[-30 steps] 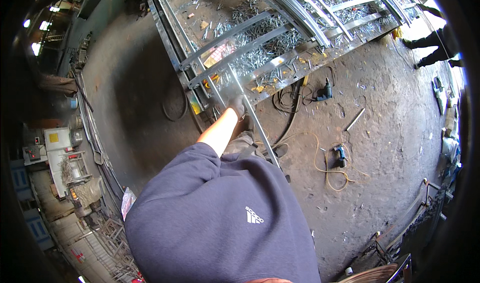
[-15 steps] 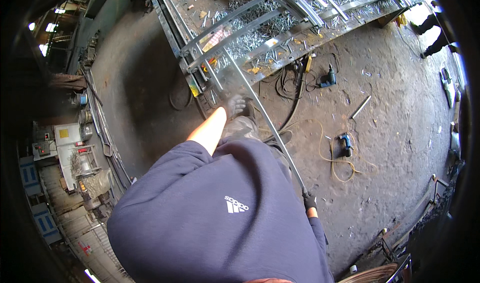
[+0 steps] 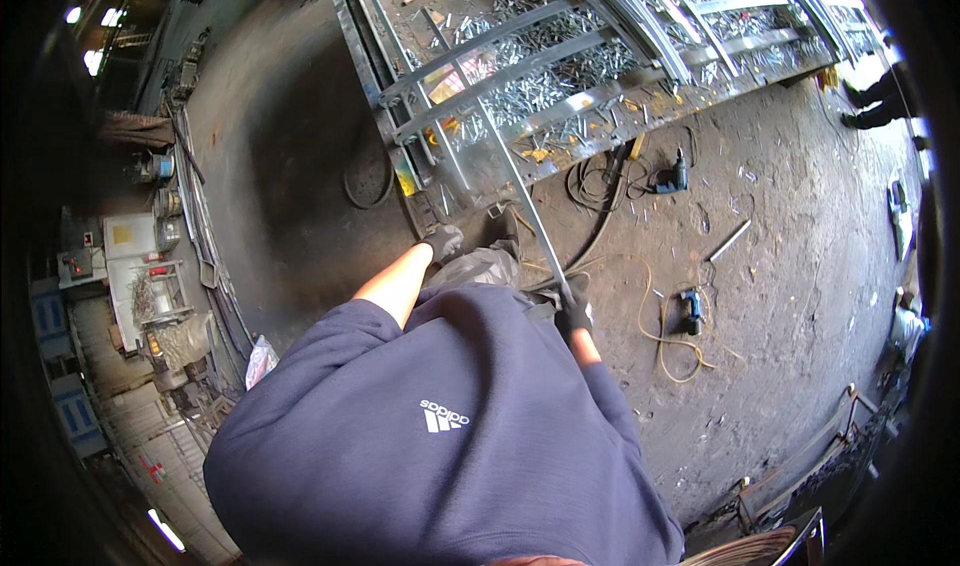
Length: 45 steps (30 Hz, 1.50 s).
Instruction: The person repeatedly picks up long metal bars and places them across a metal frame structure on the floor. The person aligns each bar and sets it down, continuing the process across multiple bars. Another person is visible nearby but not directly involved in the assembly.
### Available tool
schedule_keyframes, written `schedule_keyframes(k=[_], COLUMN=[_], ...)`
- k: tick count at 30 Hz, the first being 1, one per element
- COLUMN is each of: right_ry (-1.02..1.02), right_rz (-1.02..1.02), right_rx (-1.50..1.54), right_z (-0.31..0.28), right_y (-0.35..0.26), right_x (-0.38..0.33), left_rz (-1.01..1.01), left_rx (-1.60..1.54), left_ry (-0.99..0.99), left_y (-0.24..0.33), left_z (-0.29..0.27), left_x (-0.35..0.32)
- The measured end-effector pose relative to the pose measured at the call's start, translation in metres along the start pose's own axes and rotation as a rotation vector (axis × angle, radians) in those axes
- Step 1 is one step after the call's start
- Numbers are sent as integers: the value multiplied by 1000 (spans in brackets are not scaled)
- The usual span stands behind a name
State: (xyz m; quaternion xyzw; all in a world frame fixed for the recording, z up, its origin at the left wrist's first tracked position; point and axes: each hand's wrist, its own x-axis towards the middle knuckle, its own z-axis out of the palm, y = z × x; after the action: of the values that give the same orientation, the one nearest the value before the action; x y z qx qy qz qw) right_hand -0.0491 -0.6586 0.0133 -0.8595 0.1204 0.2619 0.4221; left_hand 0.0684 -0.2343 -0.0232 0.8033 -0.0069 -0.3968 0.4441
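My right hand (image 3: 573, 309), in a dark glove, is closed around the near end of a long, narrow metal bar (image 3: 522, 191). From there the bar slopes up and to the left onto the workbench (image 3: 640, 114), where it meets the metal strips lying across it. My left hand (image 3: 445, 241), in a grey-and-black glove, is beside my leg just below the bench's near corner. Nothing shows in it; its fingers look loosely extended, though small in view. Galvanised cross strips (image 3: 510, 81) lie above a heap of loose metal pieces (image 3: 530, 61) on the bench.
Two blue power tools, one near the bench (image 3: 680, 173) and one farther right (image 3: 692, 311), lie on the floor. Dark hose (image 3: 590, 186) and a yellowish cord (image 3: 662, 351) coil nearby. Another person's legs (image 3: 880, 101) show at far right. Machinery (image 3: 130, 236) stands at left.
My right hand has come forward and left with the bar, whose far part now reaches farther over the bench. My left hand has dropped slightly, nearer my leg.
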Motion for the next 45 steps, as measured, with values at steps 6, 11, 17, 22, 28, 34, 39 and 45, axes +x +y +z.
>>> schedule_keyframes(k=[6, 11, 17, 22, 28, 34, 39, 45], right_ry=[-14, -151, -349, -109, -60, -89, -35, 194], right_rz=[-476, -204, 411, 277, 251, 185, 123, -190], right_rx=[717, 586, 497, 384, 325, 462, 436, 287], right_z=[44, 8, 5, 36, 55, 54, 71, 74], right_y=[-173, -115, -58, -165, -255, -250, -239, -229], right_x=[204, 181, 78, 172, 254, 254, 269, 274], left_rz=[-464, -603, -828, -838, -665, -480, -553, -629], left_rx=[-419, -769, -802, -809, -733, -816, -796, -586], left_ry=[281, 574, 460, 402, 378, 477, 420, 338], left_y=[-17, -74, -124, -119, -101, -98, -105, -105], left_z=[-57, -83, -75, -86, -134, -160, -148, -126], left_x=[-46, -103, -146, -136, -98, -82, -83, -84])
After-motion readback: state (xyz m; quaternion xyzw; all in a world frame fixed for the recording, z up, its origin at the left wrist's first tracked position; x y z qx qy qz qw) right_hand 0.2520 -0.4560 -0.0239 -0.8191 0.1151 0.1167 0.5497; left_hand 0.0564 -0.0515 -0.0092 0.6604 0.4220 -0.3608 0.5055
